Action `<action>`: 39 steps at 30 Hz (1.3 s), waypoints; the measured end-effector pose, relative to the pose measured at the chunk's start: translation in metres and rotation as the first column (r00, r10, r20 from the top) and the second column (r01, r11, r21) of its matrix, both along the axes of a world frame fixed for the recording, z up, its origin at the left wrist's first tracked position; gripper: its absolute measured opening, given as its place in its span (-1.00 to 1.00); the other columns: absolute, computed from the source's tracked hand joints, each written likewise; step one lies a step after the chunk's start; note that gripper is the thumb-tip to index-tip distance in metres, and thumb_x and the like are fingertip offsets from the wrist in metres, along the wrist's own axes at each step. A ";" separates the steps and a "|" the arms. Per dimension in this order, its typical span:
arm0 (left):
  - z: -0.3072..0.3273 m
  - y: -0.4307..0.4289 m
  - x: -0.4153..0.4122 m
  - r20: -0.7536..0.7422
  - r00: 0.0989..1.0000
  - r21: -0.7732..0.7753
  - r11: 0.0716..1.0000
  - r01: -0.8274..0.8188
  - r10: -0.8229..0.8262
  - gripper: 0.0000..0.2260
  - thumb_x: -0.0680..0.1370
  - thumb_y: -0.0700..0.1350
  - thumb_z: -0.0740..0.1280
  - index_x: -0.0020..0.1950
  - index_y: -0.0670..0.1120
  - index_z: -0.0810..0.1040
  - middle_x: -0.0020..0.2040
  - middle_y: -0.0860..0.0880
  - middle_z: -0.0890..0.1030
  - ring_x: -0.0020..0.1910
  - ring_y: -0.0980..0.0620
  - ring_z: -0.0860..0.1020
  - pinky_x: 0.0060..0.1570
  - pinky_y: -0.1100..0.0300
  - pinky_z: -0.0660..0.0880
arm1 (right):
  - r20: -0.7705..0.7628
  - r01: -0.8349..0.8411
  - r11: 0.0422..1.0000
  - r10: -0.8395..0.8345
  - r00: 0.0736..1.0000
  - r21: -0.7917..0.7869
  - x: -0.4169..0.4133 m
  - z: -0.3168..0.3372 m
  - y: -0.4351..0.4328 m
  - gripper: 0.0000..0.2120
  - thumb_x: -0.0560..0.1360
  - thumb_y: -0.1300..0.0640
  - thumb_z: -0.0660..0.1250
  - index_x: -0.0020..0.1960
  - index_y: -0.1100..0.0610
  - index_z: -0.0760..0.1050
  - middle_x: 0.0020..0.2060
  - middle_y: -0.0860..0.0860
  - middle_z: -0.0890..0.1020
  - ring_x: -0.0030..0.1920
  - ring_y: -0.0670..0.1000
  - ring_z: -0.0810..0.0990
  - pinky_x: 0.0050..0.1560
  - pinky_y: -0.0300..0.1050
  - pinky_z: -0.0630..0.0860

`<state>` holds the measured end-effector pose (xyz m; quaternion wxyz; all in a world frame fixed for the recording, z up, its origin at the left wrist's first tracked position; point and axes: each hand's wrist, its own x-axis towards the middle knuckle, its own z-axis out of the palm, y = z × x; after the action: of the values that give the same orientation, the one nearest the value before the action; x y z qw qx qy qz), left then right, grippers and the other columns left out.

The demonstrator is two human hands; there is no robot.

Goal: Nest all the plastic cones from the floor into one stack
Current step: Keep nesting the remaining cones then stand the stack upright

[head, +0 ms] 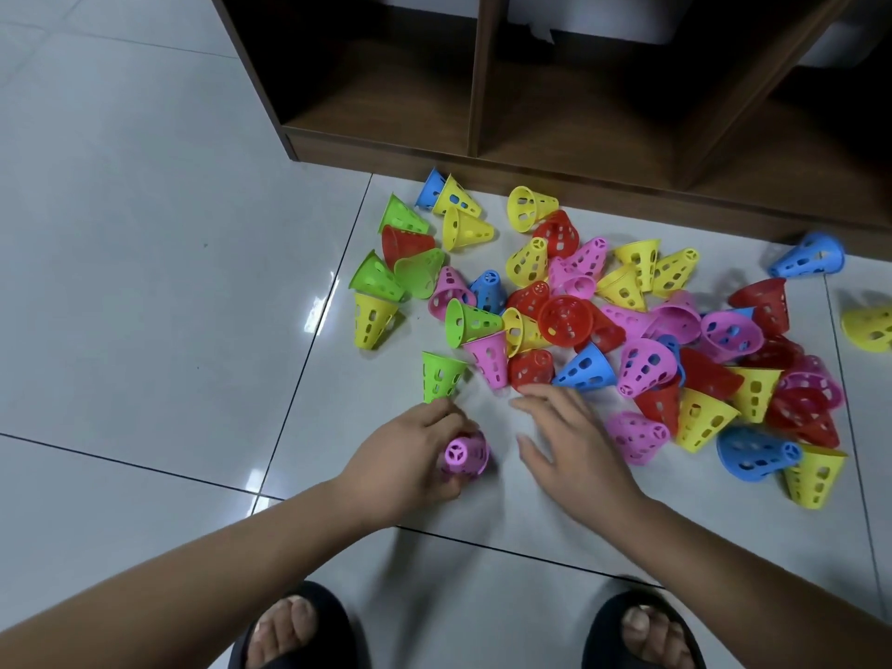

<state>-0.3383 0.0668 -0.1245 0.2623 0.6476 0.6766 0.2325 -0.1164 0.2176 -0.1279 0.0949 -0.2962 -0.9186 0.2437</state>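
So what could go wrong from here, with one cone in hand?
1. The right hand hovers by the red cone at the edge of the pile; cones there lean on each other, so lifting one may scatter others.
2. The blue cone and yellow cone lie apart at far right and could be missed.
3. The left hand grips only the pink cone; a tilted one might jam on it.

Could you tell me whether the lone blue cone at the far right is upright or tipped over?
Tipped over: the blue cone lies on its side, narrow end pointing left, wide rim to the right.
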 end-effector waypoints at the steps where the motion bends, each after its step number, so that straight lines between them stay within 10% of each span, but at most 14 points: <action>1: -0.006 0.000 0.000 -0.010 1.000 -0.006 1.000 0.010 -0.010 -0.53 0.46 0.08 0.44 0.36 0.05 0.55 0.25 0.09 0.54 0.15 0.00 0.59 0.09 0.06 0.61 | -0.009 0.028 0.997 -0.028 1.000 0.065 0.000 0.004 0.007 -0.61 0.53 0.15 0.45 0.35 0.07 0.57 0.36 -0.01 0.52 0.39 0.09 0.49 0.40 0.04 0.37; 13: 0.013 0.015 -0.059 0.041 0.999 0.003 1.000 0.005 -0.005 -0.22 0.44 0.39 0.53 0.55 0.07 0.44 0.31 0.14 0.49 0.09 0.23 0.50 0.14 0.47 0.40 | 0.306 0.194 0.953 -0.261 0.915 0.233 0.019 -0.015 0.051 -0.33 0.52 -0.02 0.49 0.57 0.06 0.37 0.56 0.12 0.35 0.50 0.27 0.37 0.41 0.30 0.40; 21: 0.002 0.035 -0.135 -0.148 0.928 0.113 0.938 -0.326 0.341 -0.49 0.50 0.17 0.55 0.38 0.04 0.54 0.26 0.04 0.53 0.19 -0.05 0.55 0.19 0.04 0.51 | 0.325 0.162 0.965 -0.224 0.919 0.206 0.027 -0.023 0.055 -0.41 0.49 0.11 0.53 0.48 0.15 0.46 0.51 0.14 0.38 0.42 0.26 0.43 0.32 0.24 0.56; 27: -0.019 0.043 -0.144 -0.281 0.905 -0.013 0.942 -0.336 0.319 -0.31 0.47 -0.02 0.58 0.56 0.07 0.42 0.48 -0.07 0.44 0.32 -0.24 0.50 0.29 -0.12 0.52 | 0.374 0.108 0.984 -0.153 0.915 0.138 0.026 -0.026 0.046 -0.36 0.42 0.16 0.54 0.48 0.09 0.48 0.47 0.07 0.39 0.34 0.20 0.52 0.24 0.12 0.60; 39: -0.035 0.024 -0.124 -0.188 0.891 -0.003 0.907 -0.421 0.413 -0.46 0.49 0.02 0.62 0.38 0.02 0.47 0.38 -0.02 0.45 0.07 -0.17 0.60 -0.06 0.09 0.49 | 0.273 0.173 0.982 -0.146 0.951 -0.077 0.009 -0.005 0.012 -0.60 0.55 -0.31 0.35 0.20 -0.08 0.40 -0.01 -0.07 0.57 0.02 0.05 0.53 0.07 0.06 0.53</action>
<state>-0.4620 0.0911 -0.1591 0.1570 0.5001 0.8258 0.2079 -0.1071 0.2299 -0.1327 -0.0251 -0.4039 -0.8827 0.2389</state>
